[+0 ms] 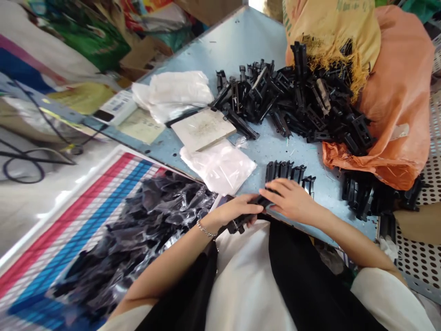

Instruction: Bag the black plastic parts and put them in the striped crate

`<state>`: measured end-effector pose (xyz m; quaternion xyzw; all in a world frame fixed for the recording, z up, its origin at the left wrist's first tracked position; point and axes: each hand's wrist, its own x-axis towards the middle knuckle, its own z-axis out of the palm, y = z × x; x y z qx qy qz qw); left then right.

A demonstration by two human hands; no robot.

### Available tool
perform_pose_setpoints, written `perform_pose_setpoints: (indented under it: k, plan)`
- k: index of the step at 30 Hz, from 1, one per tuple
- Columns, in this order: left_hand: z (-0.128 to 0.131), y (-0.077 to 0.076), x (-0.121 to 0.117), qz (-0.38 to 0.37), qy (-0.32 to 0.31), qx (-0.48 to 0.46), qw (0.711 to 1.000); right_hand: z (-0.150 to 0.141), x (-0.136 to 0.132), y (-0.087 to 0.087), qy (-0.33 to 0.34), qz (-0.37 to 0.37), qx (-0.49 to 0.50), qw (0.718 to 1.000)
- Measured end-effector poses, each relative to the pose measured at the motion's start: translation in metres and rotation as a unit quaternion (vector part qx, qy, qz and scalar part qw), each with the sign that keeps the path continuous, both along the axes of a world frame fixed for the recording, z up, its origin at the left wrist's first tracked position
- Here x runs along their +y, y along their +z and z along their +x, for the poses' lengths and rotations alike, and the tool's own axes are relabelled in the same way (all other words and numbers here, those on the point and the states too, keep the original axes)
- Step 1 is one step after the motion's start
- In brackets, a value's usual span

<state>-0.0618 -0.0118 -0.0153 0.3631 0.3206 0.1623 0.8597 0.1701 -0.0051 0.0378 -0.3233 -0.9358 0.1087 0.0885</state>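
Close to my body at the table's front edge, my left hand (239, 209) is wrapped around several long black plastic parts (237, 224), whose ends stick out below the palm. My right hand (292, 200) has its fingers closed over the other end of these parts; its fingertips hide much of the contact. Just beyond the right hand stands a row of similar black plastic parts (280, 170) on the blue table (265, 142). White plastic bags (223, 168) lie flat beyond my left hand.
A big heap of black parts (262, 92) spills from yellow (330, 23) and orange sacks (396, 101). A pale board (203, 128) and more white bags (179, 89) lie left. Below, a striped container (69, 243) holds bagged black pieces (138, 239). Another person's arm (418, 223) appears right.
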Motion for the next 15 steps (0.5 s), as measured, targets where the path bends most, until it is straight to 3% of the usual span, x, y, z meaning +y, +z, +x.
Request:
perform_pose_setpoints:
  k: [2,3,5,6,8,10,11,13,15]
  plan:
    - [-0.01,-0.006,-0.003,0.005,-0.033,-0.011,0.999,0.0,0.001,-0.004,0.028,-0.043,-0.035,0.998]
    - [-0.014,-0.01,-0.002,0.026,-0.003,-0.001,1.0,0.002,0.001,-0.007,0.02,-0.07,-0.041,0.996]
    - [-0.019,-0.02,0.005,0.123,0.149,0.073,0.978,0.01,0.005,-0.014,-0.037,-0.133,-0.018,0.99]
    - [-0.021,-0.026,0.012,0.194,0.247,0.136,0.94,0.015,0.008,-0.018,-0.079,-0.167,0.013,0.983]
    - [-0.027,-0.038,0.028,0.335,0.371,0.276,0.821,0.025,0.013,-0.025,-0.172,-0.25,0.115,0.946]
    - [-0.035,-0.049,0.046,0.43,0.362,0.384,0.733,0.029,0.014,-0.032,-0.256,-0.359,0.252,0.862]
    - [-0.039,-0.054,0.053,0.454,0.334,0.411,0.716,0.028,0.013,-0.036,-0.286,-0.414,0.321,0.802]
    - [-0.048,-0.06,0.066,0.459,0.292,0.417,0.728,0.019,0.009,-0.041,-0.309,-0.509,0.433,0.676]
    - [-0.057,-0.063,0.075,0.424,0.291,0.377,0.77,0.002,0.008,-0.045,-0.297,-0.572,0.496,0.581]
